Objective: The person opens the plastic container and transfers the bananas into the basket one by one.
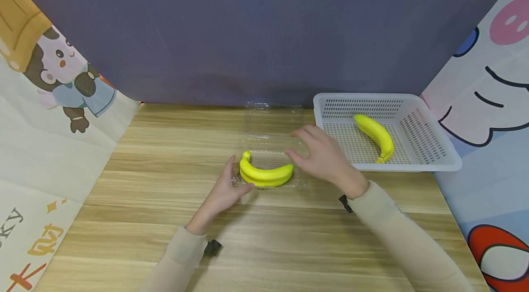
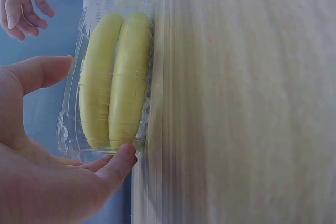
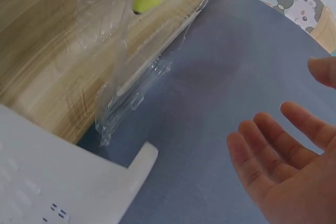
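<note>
Two yellow bananas (image 1: 266,175) lie side by side in the front half of an open clear plastic clamshell box (image 1: 300,181) on the wooden table. Its clear lid (image 1: 270,122) lies folded back behind them. My left hand (image 1: 237,177) is at the box's left end; in the left wrist view its thumb (image 2: 122,161) touches the box's corner beside the bananas (image 2: 113,77), while the other fingers stay straight and apart from it. My right hand (image 1: 303,145) hovers over the box's right side, fingers spread and holding nothing; the right wrist view shows its palm (image 3: 283,171) open near the lid (image 3: 136,77).
A white perforated plastic basket (image 1: 413,166) stands at the back right of the table with one banana (image 1: 374,133) in it. A dark blue backdrop rises behind, and cartoon-printed cloth panels flank both sides. Bare wooden tabletop (image 1: 165,191) lies left and in front.
</note>
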Demonstrator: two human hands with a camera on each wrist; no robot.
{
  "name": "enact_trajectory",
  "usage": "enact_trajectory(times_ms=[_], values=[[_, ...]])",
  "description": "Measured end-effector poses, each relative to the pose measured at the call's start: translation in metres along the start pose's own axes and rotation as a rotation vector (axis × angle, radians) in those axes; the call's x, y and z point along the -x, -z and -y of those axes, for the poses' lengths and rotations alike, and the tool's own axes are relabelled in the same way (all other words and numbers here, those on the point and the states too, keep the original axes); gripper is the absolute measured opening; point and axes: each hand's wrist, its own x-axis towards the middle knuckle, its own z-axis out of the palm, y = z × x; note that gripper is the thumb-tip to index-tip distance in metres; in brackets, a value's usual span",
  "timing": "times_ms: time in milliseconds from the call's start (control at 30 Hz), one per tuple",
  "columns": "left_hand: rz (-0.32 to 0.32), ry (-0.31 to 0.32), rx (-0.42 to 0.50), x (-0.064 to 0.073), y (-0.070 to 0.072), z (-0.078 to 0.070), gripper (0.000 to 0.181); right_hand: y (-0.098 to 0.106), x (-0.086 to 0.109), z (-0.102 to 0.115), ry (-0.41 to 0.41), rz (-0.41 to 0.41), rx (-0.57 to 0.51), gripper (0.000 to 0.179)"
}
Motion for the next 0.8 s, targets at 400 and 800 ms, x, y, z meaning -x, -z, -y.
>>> enact_trajectory(times_ms=[400,800], values=[[0.0,0.005,0.004,0.0,0.0,0.001,0.109,-0.015,0.001,0.009,0.009,0.044,-0.034,0.043],[0.0,0.003,-0.003,0.0,-0.001,0.003,0.109,-0.028,-0.001,0.011,0.077,0.015,-0.052,0.042]])
